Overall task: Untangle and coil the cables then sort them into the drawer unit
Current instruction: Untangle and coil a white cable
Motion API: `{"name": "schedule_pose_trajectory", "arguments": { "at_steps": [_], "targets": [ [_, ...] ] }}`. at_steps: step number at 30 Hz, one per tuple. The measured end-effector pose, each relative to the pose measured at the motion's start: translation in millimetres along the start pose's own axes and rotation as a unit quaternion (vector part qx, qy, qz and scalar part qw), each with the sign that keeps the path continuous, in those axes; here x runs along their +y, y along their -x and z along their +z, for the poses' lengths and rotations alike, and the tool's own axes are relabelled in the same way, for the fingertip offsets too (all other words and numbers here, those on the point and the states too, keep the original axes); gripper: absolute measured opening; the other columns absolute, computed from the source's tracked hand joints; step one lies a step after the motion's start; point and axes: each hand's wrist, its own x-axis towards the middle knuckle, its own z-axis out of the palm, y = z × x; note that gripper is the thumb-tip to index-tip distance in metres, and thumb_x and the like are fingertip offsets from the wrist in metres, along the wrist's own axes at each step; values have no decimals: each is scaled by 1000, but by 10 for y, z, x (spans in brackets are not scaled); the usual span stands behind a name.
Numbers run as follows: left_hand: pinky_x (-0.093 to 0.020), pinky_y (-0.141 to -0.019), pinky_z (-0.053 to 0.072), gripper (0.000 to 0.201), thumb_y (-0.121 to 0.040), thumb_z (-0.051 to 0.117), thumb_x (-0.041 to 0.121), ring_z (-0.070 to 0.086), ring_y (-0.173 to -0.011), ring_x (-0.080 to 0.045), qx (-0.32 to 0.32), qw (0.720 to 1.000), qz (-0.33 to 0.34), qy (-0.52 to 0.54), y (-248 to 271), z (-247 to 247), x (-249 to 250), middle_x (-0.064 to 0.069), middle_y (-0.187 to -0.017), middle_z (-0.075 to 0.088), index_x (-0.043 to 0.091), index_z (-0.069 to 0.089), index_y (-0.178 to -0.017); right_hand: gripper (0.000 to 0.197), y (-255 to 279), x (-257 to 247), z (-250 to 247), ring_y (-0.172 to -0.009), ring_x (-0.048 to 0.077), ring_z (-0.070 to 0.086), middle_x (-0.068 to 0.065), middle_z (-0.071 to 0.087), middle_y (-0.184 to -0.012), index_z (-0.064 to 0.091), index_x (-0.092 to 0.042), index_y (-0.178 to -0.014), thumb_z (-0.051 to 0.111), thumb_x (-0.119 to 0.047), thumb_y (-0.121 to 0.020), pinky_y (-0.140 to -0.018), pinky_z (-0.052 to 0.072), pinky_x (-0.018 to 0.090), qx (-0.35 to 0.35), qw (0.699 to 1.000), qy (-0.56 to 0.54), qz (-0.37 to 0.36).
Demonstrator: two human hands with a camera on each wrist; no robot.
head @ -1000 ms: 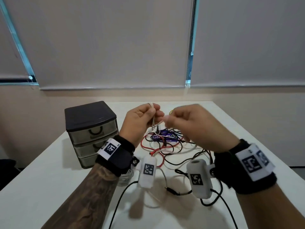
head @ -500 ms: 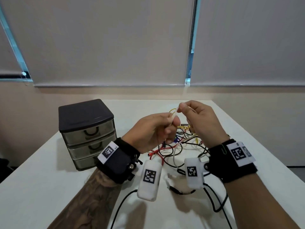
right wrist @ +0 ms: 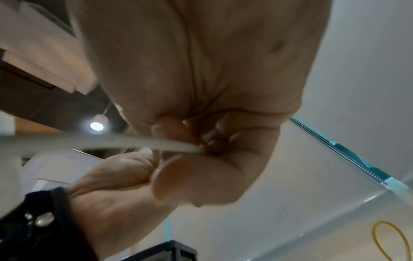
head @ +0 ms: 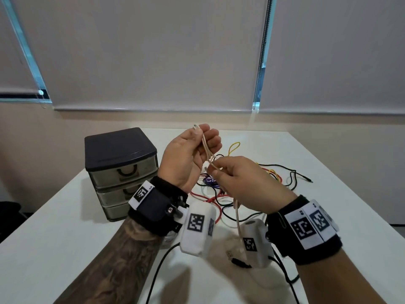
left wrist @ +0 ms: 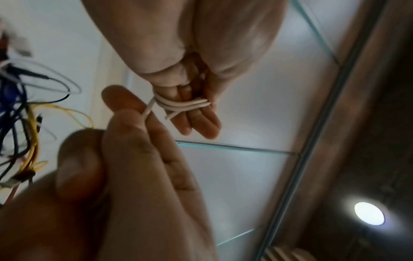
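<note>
A thin white cable (head: pixel 205 148) runs between my hands above the table. My left hand (head: pixel 192 150) is raised with its palm toward me; the cable lies in a few loops around its fingers (left wrist: pixel 183 105), with one end pinned under the thumb. My right hand (head: pixel 221 172) pinches the same cable (left wrist: pixel 146 110) just below, and the rest hangs down (head: pixel 237 216) to a plug near the table. A tangle of red, black, yellow and green cables (head: pixel 241 187) lies behind my hands. The dark-topped drawer unit (head: pixel 122 167) stands at the left with all three drawers closed.
The white table (head: pixel 65 238) ends at a wall with closed blinds. A yellow loop (head: pixel 233 148) sticks up from the tangle. Black leads from the wrist cameras (head: pixel 160 270) trail over the near table.
My left hand has risen and turned its palm toward me with the cable looped on its fingers. My right hand has dropped lower along the same cable.
</note>
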Motion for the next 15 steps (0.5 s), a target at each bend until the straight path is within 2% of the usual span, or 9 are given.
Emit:
{"name": "schedule_pose_trajectory", "arguments": {
  "at_steps": [2, 4, 6, 9, 12, 14, 15],
  "targets": [
    [-33, -78, 59, 19, -103, 42, 10, 70, -73, -18, -13, 999, 21, -47, 10, -2, 8, -8, -81, 72, 0, 59, -103, 25, 40, -34, -36, -43, 7, 50, -11, 55, -50, 61, -23, -78, 54, -28, -101, -49, 53, 30, -10, 1000, -21, 8],
    [-32, -77, 58, 20, -103, 43, 10, 70, -75, -20, -27, 994, 38, -96, 27, -10, 10, -9, -83, 72, 0, 60, -104, 24, 79, -60, -76, -42, 10, 55, -9, 57, -49, 62, -22, -77, 55, -23, -100, -53, 59, 38, -21, 999, -34, 14],
    [-32, -77, 56, 20, -103, 45, 10, 69, -76, -22, -41, 988, 54, -141, 43, -7, 8, -9, -84, 72, 1, 62, -103, 19, 101, -77, -99, -42, 11, 57, -8, 60, -50, 65, -17, -82, 57, -20, -99, -51, 57, 37, -23, 999, -43, 16],
    [-31, -76, 56, 19, -103, 44, 8, 70, -76, -21, -29, 973, 103, -203, 5, -69, 60, -7, -82, 72, 2, 63, -102, 19, 132, -89, -115, -43, 12, 59, -3, 68, -61, 67, -10, -87, 56, -19, -101, -49, 49, 28, -37, 997, -58, 22],
    [-28, -75, 56, 19, -102, 44, 6, 70, -75, -19, -1, 954, 157, -257, -75, -237, 213, -6, -80, 72, -2, 62, -105, 20, 185, -122, -129, -44, 15, 56, -4, 67, -63, 68, -10, -91, 58, -23, -102, -52, 55, 35, -69, 993, -97, 15],
    [-26, -72, 56, 20, -102, 45, 5, 68, -73, -18, -25, 936, 150, -318, -82, -306, 269, -10, -80, 69, -5, 61, -104, 21, 208, -164, -169, -47, 11, 51, -5, 62, -60, 71, -13, -90, 60, -27, -100, -54, 53, 34, -47, 994, -94, -10],
    [-24, -70, 54, 20, -102, 45, 4, 66, -70, -16, -53, 923, 135, -357, -65, -313, 269, -10, -79, 68, -8, 61, -103, 21, 211, -183, -193, -49, 8, 49, -7, 60, -59, 72, -16, -87, 61, -29, -99, -55, 48, 31, -10, 997, -65, -34]
  ]
}}
